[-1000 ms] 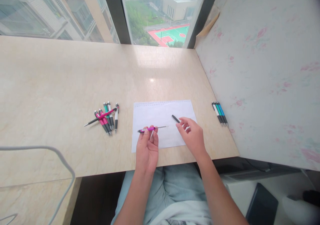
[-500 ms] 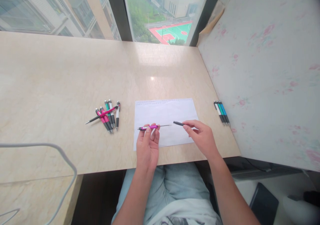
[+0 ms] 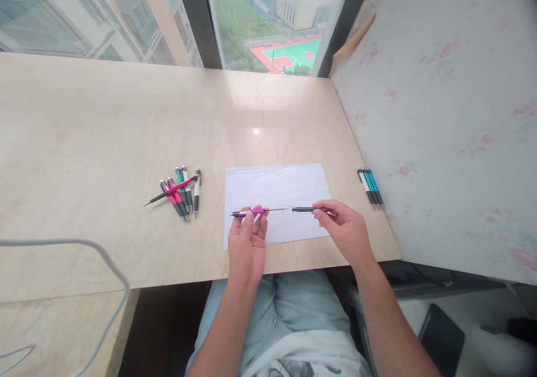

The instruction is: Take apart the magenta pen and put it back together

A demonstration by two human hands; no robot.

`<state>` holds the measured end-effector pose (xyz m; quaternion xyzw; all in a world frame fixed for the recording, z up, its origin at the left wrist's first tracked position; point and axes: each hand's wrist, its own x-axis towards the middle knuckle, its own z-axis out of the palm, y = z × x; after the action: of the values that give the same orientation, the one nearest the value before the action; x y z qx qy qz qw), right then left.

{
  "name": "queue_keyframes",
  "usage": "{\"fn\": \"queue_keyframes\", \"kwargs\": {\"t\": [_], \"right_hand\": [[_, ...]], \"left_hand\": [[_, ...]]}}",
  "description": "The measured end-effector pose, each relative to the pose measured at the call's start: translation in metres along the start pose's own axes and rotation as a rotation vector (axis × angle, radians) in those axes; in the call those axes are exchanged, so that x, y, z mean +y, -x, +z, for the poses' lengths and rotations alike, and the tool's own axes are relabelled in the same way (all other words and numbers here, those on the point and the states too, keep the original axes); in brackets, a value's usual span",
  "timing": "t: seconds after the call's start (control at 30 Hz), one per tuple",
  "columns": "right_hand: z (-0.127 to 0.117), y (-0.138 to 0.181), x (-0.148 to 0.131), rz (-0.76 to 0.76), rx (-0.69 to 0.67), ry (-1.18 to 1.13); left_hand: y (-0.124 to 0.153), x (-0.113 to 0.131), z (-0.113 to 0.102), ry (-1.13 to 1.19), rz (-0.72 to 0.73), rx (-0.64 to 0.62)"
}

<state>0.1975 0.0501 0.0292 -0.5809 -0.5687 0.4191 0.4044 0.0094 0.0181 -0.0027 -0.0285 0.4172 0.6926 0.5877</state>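
So the left hand [image 3: 247, 251] is palm-up, thumb and fingers pinching a purple pen barrel [image 3: 257, 212], and the right hand [image 3: 346, 229] has thumb and fingertips pinching the far end of a black grip [image 3: 302, 209]. I'd guess they're held by the outer parts so the bit between the hands stays unblocked. The barrel's long axis runs left-right, button end pointing left, bare refill [image 3: 276, 210] sticking out toward the right hand. The grip lies nearly in line, its near end just beside the refill tip, not touching. Under both hands there's white paper [image 3: 272, 184] on the surface [image 3: 126, 142]. Loose pens [image 3: 176, 195] sit left of the left hand; lined-up pens [image 3: 370, 188], probably kept apart deliberately, are beyond the right.
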Motion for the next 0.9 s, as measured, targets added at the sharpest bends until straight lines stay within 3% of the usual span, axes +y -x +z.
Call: {"fn": "queue_keyframes", "kwargs": {"t": [0.9], "right_hand": [[0.022, 0.002, -0.002, -0.002, -0.078, -0.040]], "left_hand": [[0.010, -0.010, 0.006, -0.074, -0.031, -0.063]]}}
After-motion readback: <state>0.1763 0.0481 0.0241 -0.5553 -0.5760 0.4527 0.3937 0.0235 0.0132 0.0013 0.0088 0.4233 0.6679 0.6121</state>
